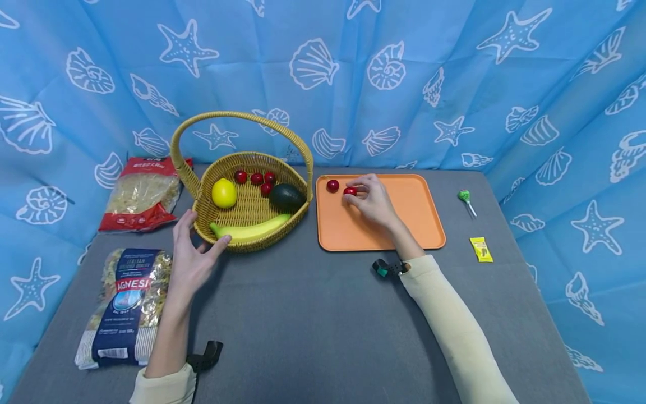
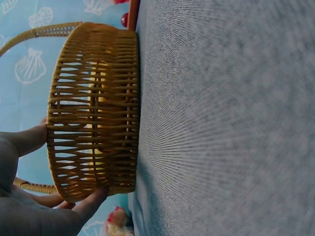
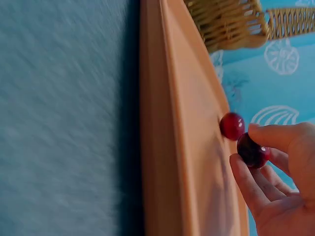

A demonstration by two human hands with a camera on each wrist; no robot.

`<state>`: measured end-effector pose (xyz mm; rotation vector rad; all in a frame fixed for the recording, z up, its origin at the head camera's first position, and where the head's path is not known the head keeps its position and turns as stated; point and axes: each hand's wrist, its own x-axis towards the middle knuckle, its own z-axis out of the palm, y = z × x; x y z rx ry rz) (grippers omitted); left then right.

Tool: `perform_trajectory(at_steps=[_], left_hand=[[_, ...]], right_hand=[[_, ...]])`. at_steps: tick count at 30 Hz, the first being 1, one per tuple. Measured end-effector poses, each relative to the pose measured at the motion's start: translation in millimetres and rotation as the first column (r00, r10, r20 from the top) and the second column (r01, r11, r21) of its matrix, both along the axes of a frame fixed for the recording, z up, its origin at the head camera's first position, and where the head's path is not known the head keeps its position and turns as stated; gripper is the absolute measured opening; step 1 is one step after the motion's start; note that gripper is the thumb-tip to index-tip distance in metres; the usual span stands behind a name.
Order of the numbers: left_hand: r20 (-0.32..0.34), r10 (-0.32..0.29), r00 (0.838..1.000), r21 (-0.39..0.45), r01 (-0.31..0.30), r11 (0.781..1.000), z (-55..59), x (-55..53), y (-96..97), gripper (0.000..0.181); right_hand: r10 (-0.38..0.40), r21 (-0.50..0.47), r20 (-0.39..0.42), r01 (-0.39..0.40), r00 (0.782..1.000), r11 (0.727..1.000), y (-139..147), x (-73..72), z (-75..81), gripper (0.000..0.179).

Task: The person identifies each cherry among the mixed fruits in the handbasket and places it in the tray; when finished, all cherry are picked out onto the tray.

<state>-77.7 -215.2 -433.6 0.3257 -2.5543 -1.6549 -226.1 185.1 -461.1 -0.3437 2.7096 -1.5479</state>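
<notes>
My left hand (image 1: 194, 261) holds the near left side of the wicker basket (image 1: 262, 245); in the left wrist view the thumb (image 2: 32, 140) meets its rim and a finger lies along its woven wall. Inside the basket are a lemon (image 1: 224, 193), an avocado (image 1: 286, 197), a banana (image 1: 254, 229) and several cherries (image 1: 241, 177). Over the orange tray (image 1: 404, 213), my right hand (image 1: 374, 203) pinches a red cherry (image 3: 252, 151) between thumb and fingertips. Another cherry (image 1: 332, 186) sits in the tray's far left corner, close to the held one.
Left of the basket lie a red pasta bag (image 1: 143, 193) and a blue-labelled Agnesi pasta bag (image 1: 126, 306). A green-wrapped lollipop (image 1: 464, 196) and a small yellow packet (image 1: 481, 249) lie right of the tray. Behind the table hangs a blue shell-patterned curtain (image 1: 343, 112).
</notes>
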Motion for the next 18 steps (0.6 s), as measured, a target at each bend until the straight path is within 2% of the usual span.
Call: perform_trajectory(at_steps=[6,11,18], left_hand=[[0.005,-0.007,1.0,-0.001,0.007,1.0,-0.5,-1.1,0.5,0.101],[0.006,-0.005,1.0,-0.007,0.005,1.0,-0.5,-0.8,0.1,0.101],[0.002,-0.005,1.0,-0.001,0.005,1.0,-0.2,-1.0,0.1,0.102]], right_hand=[[-0.004,0.077,-0.01,0.005,1.0,0.997,5,-20.4,-6.4,0.031],[0.003,0.065,0.029,-0.005,1.0,0.998,11,-30.7,-8.5,0.03],[-0.022,0.036,0.048,0.02,0.999,0.999,18,-35.3,-14.0,0.035]])
